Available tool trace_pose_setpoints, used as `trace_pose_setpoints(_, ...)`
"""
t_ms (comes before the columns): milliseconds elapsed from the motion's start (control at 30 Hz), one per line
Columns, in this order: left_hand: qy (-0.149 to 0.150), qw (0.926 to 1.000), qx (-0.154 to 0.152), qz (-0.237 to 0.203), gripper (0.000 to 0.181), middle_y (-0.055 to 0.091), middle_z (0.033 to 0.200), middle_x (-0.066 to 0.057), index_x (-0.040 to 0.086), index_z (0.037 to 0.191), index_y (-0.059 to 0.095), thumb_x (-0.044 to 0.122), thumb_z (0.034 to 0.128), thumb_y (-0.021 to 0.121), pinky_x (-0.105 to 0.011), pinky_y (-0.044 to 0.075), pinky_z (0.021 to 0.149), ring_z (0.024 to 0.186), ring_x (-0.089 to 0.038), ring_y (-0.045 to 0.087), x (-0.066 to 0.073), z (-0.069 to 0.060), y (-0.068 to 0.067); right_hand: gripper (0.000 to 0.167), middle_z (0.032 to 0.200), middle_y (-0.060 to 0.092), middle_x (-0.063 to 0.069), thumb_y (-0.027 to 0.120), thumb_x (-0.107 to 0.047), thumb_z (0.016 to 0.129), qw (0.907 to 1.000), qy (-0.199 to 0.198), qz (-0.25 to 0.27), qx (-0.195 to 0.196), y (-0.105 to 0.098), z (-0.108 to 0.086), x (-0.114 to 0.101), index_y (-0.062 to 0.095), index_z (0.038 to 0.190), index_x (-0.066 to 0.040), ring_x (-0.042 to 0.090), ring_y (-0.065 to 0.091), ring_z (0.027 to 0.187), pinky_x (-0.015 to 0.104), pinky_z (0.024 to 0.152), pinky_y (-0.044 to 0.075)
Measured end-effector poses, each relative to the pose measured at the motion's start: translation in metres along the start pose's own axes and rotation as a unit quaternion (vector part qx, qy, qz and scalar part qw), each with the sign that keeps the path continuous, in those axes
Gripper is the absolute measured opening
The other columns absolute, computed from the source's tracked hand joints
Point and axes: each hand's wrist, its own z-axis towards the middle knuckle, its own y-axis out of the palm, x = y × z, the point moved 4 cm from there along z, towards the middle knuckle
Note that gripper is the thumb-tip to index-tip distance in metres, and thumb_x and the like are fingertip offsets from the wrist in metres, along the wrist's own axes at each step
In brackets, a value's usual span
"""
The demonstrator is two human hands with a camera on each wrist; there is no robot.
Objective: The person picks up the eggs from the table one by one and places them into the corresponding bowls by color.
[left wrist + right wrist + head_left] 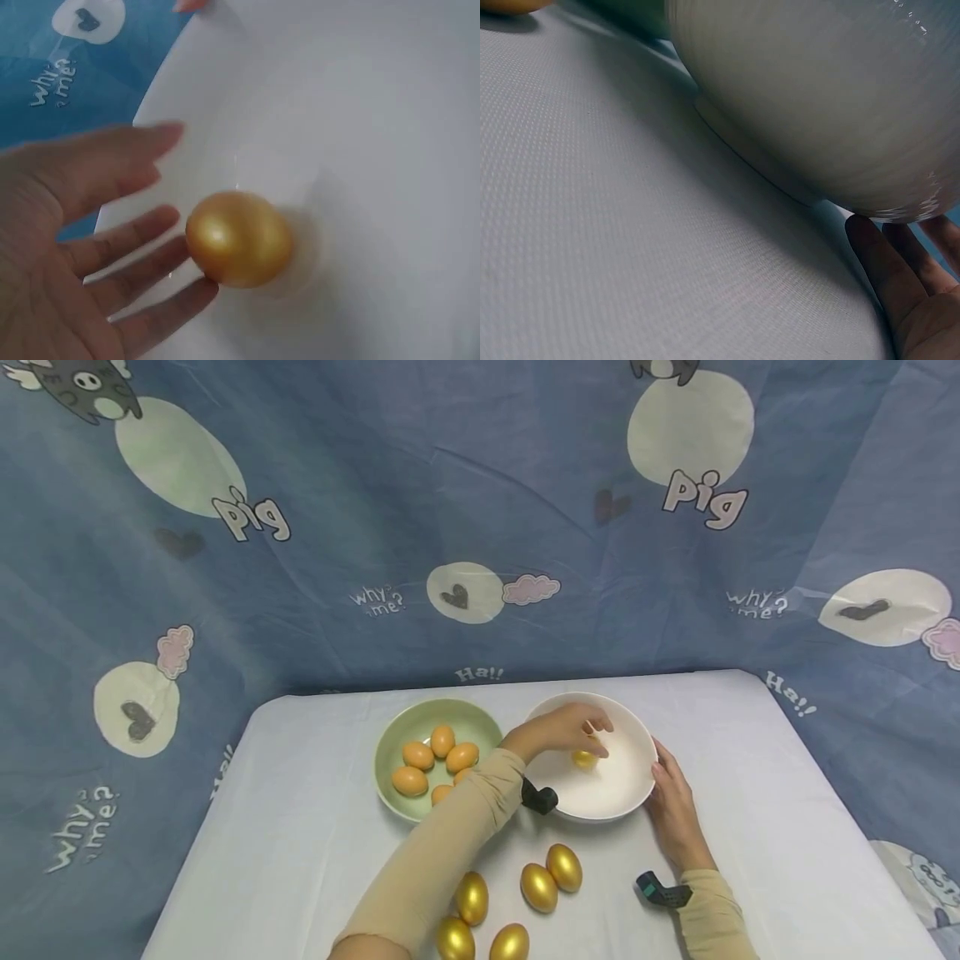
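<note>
Egg (240, 240), glossy gold, inside white bowl (626, 772)

The left arm (442, 852) slants forward, left fingers (135, 231) parted, right fingers (889, 270) extended.

Backdrop (315, 577): blue cloth, printed with whitish ovals (690, 427) and pink clouds (531, 589).
Table (270, 843): white surface, having its far corners rounded.

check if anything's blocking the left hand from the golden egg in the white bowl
Nothing visible blocks it: the left hand reaches into the white bowl with its fingertips at the edge of the golden egg; whether they touch is unclear.
</note>
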Motion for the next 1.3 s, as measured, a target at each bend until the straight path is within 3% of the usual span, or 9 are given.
trace_pose_setpoints(267,0.018,0.9990,0.033,0.022,0.041,0.069,0.132,-0.011,0.003,0.130,0.066,0.018,0.0929,0.078,-0.023,0.054,0.104,0.123,-0.026,0.067,-0.002,-0.023,-0.011,0.057,0.173,0.022,-0.002,0.033,-0.049,0.111,0.9999,0.007,-0.007,0.011,0.001,0.000,0.001,0.023,0.165,-0.032,0.030,0.030,0.158,0.007,0.106,0.043)
trace_pose_setpoints(533,-0.008,0.9934,0.094,-0.066,0.044,0.065,0.136,-0.004,0.012,0.133,0.066,0.021,0.0919,0.080,-0.028,0.057,0.102,0.130,-0.022,0.059,-0.007,-0.062,-0.015,0.057,0.173,0.023,-0.003,0.034,-0.048,0.111,0.9999,0.003,-0.002,0.010,0.002,-0.001,0.000,0.024,0.164,-0.031,0.028,0.030,0.158,0.008,0.108,0.042)
trace_pose_setpoints(733,0.003,0.9851,0.126,-0.117,0.047,0.064,0.139,-0.008,0.009,0.135,0.064,0.021,0.0928,0.079,-0.034,0.056,0.108,0.132,-0.021,0.058,-0.006,-0.098,-0.018,0.056,0.173,0.022,-0.004,0.034,-0.047,0.111,1.0000,0.002,0.000,0.007,0.001,-0.001,0.000,0.024,0.165,-0.031,0.026,0.029,0.158,0.007,0.108,0.041)
trace_pose_setpoints(1167,0.025,0.9718,0.181,-0.149,0.047,0.065,0.135,-0.005,0.009,0.133,0.065,0.020,0.0901,0.082,-0.030,0.056,0.108,0.129,-0.018,0.060,-0.002,-0.159,-0.009,0.057,0.173,0.023,-0.002,0.034,-0.046,0.112,1.0000,-0.004,-0.001,0.005,0.001,-0.003,-0.001,0.025,0.165,-0.029,0.023,0.030,0.158,0.007,0.109,0.041)
trace_pose_setpoints(1300,0.040,0.9692,0.188,-0.153,0.048,0.064,0.136,-0.009,0.007,0.134,0.064,0.015,0.0895,0.082,-0.037,0.055,0.110,0.130,-0.022,0.060,0.000,-0.179,-0.005,0.057,0.173,0.023,-0.002,0.034,-0.047,0.111,0.9999,-0.002,-0.007,0.008,0.001,-0.002,-0.001,0.024,0.165,-0.030,0.026,0.029,0.159,0.007,0.109,0.041)
